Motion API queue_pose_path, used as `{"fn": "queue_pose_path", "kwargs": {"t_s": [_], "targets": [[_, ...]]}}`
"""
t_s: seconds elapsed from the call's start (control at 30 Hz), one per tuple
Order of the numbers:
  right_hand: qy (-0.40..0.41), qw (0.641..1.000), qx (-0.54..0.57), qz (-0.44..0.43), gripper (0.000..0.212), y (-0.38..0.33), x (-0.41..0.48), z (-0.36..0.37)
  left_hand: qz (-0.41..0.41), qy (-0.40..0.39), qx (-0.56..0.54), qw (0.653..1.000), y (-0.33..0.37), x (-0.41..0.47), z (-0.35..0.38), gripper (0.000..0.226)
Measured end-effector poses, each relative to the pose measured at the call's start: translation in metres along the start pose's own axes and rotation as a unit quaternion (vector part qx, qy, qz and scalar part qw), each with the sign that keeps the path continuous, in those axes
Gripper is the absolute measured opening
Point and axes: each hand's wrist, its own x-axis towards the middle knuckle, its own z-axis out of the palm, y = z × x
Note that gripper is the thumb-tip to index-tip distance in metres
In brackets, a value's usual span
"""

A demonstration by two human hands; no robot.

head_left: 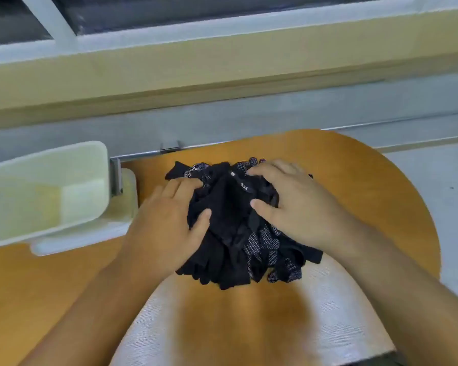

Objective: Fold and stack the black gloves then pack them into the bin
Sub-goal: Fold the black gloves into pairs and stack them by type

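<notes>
A heap of black gloves (236,228), some with white grip dots, lies in the middle of the orange round table (354,175). My left hand (167,228) grips the heap's left side, thumb pressed into the fabric. My right hand (291,204) grips the top right of the heap, fingers curled over the far edge and thumb on top. A small white label shows on the top glove between my hands. The pale plastic bin (45,191) sits at the table's left, tilted toward me, with nothing visible inside.
A white lid or tray (90,233) lies under the bin. A metal rail (169,150) runs along the table's far edge, with a grey ledge and yellow wall band behind. The near part of the table shows a pale glare patch.
</notes>
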Motion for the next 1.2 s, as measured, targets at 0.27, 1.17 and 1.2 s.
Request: {"fn": "queue_pose_path", "kwargs": {"t_s": [0.27, 1.17, 1.2], "targets": [[0.008, 1.0, -0.009, -0.02, 0.059, 0.029, -0.002, 0.098, 0.013, 0.029, 0.007, 0.999, -0.037, -0.022, 0.096, 0.063], [0.141, 0.963, -0.226, -0.045, 0.068, -0.046, -0.315, 0.202, -0.033, 0.168, 0.061, 0.983, 0.003, -0.386, 0.128, 0.059], [0.145, 0.963, -0.225, -0.044, 0.068, -0.049, -0.323, 0.202, -0.03, 0.172, 0.061, 0.983, 0.008, -0.395, 0.126, 0.059]]}}
